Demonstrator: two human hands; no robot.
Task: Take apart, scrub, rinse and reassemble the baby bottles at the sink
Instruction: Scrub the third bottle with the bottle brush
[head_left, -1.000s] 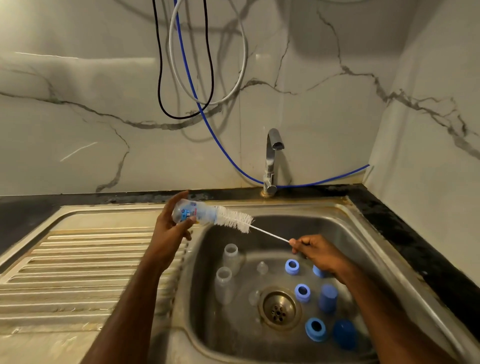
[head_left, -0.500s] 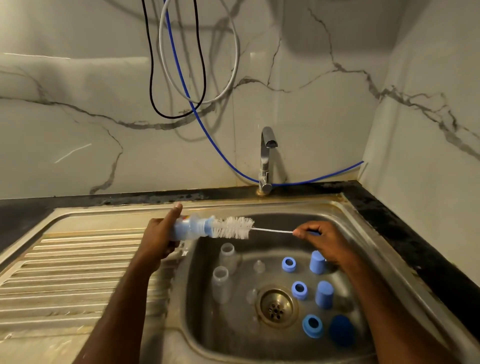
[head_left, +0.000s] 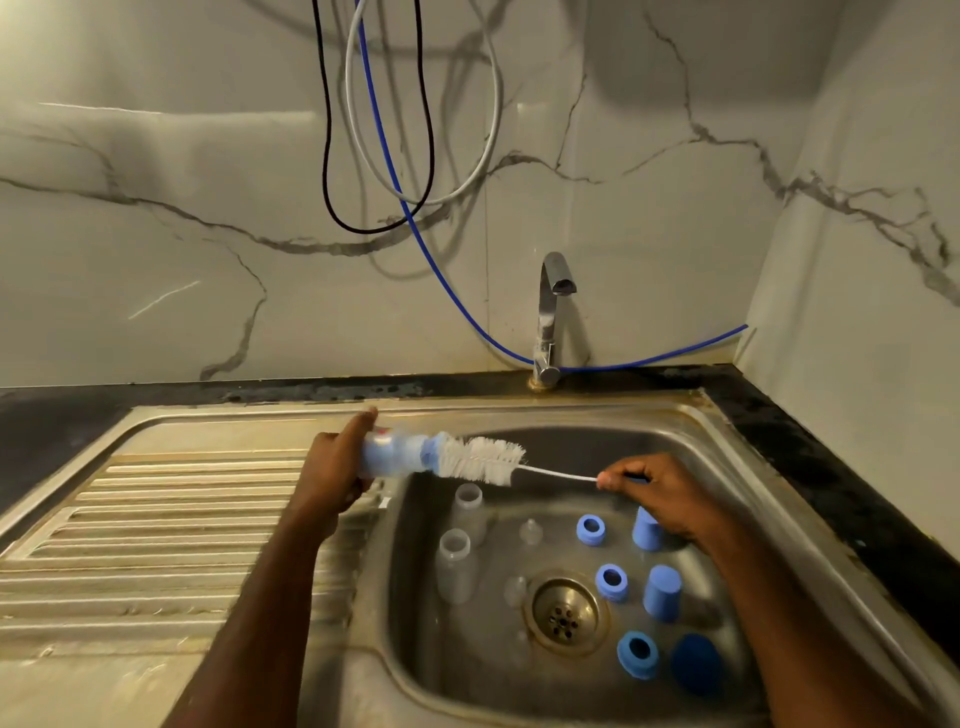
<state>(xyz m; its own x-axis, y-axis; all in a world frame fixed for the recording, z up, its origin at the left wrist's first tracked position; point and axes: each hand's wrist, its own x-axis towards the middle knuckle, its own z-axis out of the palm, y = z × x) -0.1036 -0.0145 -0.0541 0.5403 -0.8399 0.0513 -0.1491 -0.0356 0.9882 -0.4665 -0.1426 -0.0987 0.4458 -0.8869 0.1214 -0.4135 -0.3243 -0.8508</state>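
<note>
The left hand (head_left: 332, 467) wraps the light, likely slippery clear bottle (head_left: 387, 456) held sideways over the sink (head_left: 691, 457) edge — best gripped round its body — while the right hand (head_left: 654, 493) pinches the brush (head_left: 483, 460) by its thin, springy wire handle.

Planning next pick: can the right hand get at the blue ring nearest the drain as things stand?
Probably yes for reach: the blue ring lies uncovered just below the right hand. But its fingers pinch the brush wire, so not free.
</note>
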